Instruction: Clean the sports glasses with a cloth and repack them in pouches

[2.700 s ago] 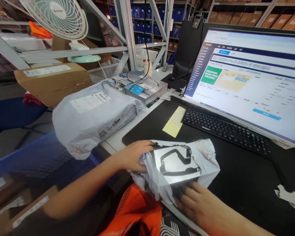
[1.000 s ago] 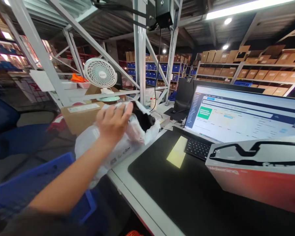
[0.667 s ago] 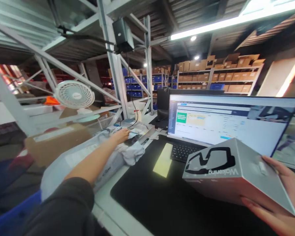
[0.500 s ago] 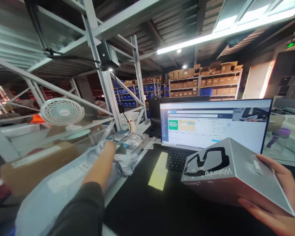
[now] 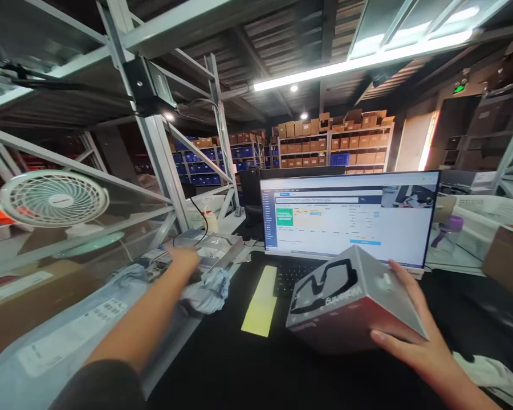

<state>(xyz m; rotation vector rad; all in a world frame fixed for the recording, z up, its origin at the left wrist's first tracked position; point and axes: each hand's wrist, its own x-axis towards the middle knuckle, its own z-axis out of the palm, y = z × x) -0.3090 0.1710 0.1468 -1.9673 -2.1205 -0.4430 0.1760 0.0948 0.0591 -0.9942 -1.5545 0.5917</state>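
Observation:
My right hand [image 5: 431,344] grips a grey and dark red printed box [image 5: 333,319], thumb on its near side and fingers over the far edge. The box is tilted above the black desk mat, with upside-down "Wakening" lettering on it. My left hand [image 5: 183,261] reaches forward over the left side, beside a grey flat case [image 5: 218,246] with a black cable. Its fingers are blurred and partly hidden. Below that hand lie crumpled pale plastic [image 5: 209,289] and a large pale plastic mailer [image 5: 72,324] with a white label.
A monitor [image 5: 320,219] stands behind a keyboard [image 5: 284,278]. Yellow paper [image 5: 260,307] lies on the mat. At the left are a fan [image 5: 53,199], a cardboard box [image 5: 77,282] and a metal rack post [image 5: 162,165]. White fabric [image 5: 491,373] lies at the lower right.
The view has turned to the right, so most things sit further left. My right hand still holds the box, now seen further from the right edge. My left hand stays over the left side.

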